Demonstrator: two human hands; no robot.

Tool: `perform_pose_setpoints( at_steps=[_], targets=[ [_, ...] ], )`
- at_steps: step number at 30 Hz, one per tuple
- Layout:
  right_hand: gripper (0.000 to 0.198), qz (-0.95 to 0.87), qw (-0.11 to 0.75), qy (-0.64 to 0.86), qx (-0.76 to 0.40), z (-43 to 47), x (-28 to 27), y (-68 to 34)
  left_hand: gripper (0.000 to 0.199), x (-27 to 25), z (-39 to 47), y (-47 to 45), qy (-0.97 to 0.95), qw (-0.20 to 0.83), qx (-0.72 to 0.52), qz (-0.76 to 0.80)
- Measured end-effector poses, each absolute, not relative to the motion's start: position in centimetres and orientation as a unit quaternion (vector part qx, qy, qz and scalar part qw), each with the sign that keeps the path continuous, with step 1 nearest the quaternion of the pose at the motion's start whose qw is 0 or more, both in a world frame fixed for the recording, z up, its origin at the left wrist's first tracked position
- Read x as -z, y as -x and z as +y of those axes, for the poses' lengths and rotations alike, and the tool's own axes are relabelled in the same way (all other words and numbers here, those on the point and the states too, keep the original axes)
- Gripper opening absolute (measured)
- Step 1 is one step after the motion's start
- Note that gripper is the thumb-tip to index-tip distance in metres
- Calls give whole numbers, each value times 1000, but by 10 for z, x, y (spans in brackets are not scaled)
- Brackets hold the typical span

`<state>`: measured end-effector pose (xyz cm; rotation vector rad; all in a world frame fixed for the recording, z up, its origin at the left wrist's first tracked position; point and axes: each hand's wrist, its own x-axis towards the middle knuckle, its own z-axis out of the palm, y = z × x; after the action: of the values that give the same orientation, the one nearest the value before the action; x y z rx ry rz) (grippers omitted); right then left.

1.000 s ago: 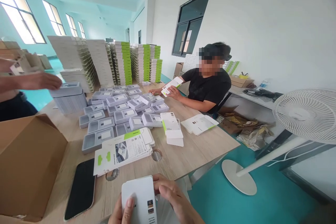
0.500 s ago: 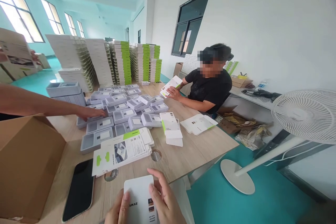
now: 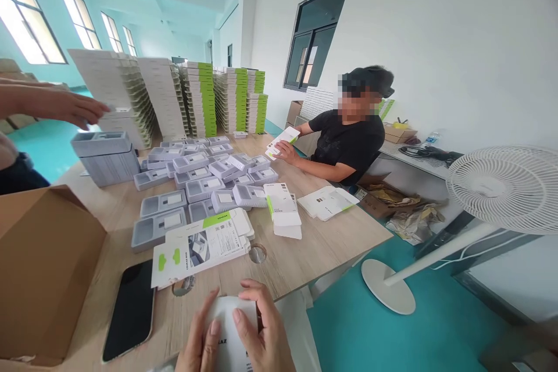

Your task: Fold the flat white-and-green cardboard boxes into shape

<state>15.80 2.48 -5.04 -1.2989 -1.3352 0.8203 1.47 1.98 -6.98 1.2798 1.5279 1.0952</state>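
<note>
At the table's front edge, both my hands hold a white printed carton (image 3: 230, 325), its top end pointing away from me. My left hand (image 3: 201, 334) is closed on its left side, thumb on the front face. My right hand (image 3: 265, 328) grips the right side, thumb also on the front, fingers curled over the far edge. The carton's lower end runs out of view. Just beyond lies a pile of flat white-and-green cartons (image 3: 204, 247). Behind them spread many grey moulded trays (image 3: 159, 226).
A black phone (image 3: 129, 308) and an open brown cardboard box (image 3: 47, 273) lie at left. A co-worker's hand (image 3: 74, 107) is above stacked trays (image 3: 107, 157). Another person (image 3: 349, 139) holds cartons across the table. Tall carton stacks (image 3: 200, 99) stand behind; a white fan (image 3: 492, 186) is at right.
My fingers have closed further around the carton's upper end, which now looks bowed. The co-worker's arm at left has moved back from the spread trays to above the tray stack.
</note>
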Motion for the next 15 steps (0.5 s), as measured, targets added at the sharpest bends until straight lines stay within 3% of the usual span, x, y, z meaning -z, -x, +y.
perform_pose_setpoints(
  at_steps=[7, 15],
  targets=[
    [26, -572, 522, 536, -337, 22, 38, -165, 47, 47, 7, -12, -541, 423, -420, 593],
    [37, -537, 555, 531, -349, 15, 38, -160, 42, 33, 11, -7, -551, 457, -426, 553]
  ],
)
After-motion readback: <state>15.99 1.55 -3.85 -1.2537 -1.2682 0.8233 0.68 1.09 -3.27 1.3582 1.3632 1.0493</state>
